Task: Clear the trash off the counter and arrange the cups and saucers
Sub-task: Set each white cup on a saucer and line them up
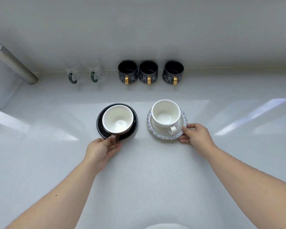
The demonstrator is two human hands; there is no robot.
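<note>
Centrally on the white counter, the left hand pinches the brown cup by its handle on a black saucer; right hand grips the blue-rimmed saucer under a white cup.

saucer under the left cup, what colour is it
Black saucer, glossy; shows best in the head view.

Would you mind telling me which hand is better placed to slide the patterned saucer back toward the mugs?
Right. The right hand already pinches the patterned saucer; the left hand is at the black saucer.
</note>
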